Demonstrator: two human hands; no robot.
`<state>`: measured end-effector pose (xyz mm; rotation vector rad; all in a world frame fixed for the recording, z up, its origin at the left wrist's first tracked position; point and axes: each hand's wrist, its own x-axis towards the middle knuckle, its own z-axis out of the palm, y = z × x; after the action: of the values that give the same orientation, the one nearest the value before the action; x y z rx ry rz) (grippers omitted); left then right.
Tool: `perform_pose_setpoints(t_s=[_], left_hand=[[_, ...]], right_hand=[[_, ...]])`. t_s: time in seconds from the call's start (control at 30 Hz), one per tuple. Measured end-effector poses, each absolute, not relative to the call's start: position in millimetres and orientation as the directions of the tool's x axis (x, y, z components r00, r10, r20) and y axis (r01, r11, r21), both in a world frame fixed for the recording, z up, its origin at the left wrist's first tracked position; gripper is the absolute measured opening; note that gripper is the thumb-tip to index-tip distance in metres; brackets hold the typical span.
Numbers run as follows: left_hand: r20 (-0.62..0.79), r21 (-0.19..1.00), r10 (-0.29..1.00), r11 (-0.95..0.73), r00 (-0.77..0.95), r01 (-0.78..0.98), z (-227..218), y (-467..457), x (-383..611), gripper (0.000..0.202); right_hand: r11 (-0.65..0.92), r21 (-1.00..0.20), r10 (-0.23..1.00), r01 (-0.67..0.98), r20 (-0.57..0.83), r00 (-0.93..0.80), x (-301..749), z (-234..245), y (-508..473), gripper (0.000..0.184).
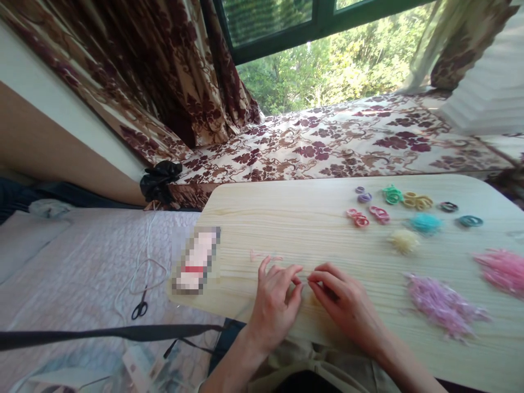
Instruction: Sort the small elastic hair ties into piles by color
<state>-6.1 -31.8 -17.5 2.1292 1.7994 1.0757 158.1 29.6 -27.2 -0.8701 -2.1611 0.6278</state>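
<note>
My left hand [275, 299] and my right hand [341, 299] rest on the near edge of a pale wooden board [311, 224]. Their fingertips meet in a pinch at the middle, closed on something too thin to make out. A short pinkish strand [264, 255] lies on the board just beyond my left hand. To the right of my right hand lies a heap of lilac fringe [442, 303].
A pink fringe heap [501, 268] lies at the right edge. Several small coloured hair ties [393, 194], a teal pompom [426, 222] and a cream pompom [404, 240] sit farther back. Black scissors [140, 309] and a white cord lie on the bedding, left. A blurred-out object [196, 261] sits at the board's left end.
</note>
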Motion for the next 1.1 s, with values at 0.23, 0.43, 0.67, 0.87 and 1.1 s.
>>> perform_pose_setpoints(t_s=[0.23,0.43,0.67,0.87,1.1], left_hand=[[0.447,0.547,0.893,-0.233,-0.046,0.804,-19,-33,-5,0.030],[0.455,0.520,0.888,-0.204,-0.066,0.829,-17,-33,-7,0.028],[0.466,0.495,0.883,-0.201,-0.063,0.845,-14,-35,-10,0.025],[0.472,0.469,0.881,-0.227,-0.025,0.854,-10,-37,-10,0.022],[0.505,0.449,0.863,-0.251,-0.012,0.858,-20,-39,-10,0.025]], right_hand=[[0.612,-0.686,0.762,0.393,0.378,-0.525,159,-24,29,0.021],[0.572,-0.738,0.781,0.358,0.357,-0.512,160,-23,30,0.020],[0.534,-0.782,0.795,0.322,0.333,-0.508,161,-22,33,0.022],[0.513,-0.803,0.806,0.304,0.328,-0.493,167,-12,26,0.025],[0.558,-0.660,0.830,0.504,0.437,-0.347,227,5,22,0.020]])
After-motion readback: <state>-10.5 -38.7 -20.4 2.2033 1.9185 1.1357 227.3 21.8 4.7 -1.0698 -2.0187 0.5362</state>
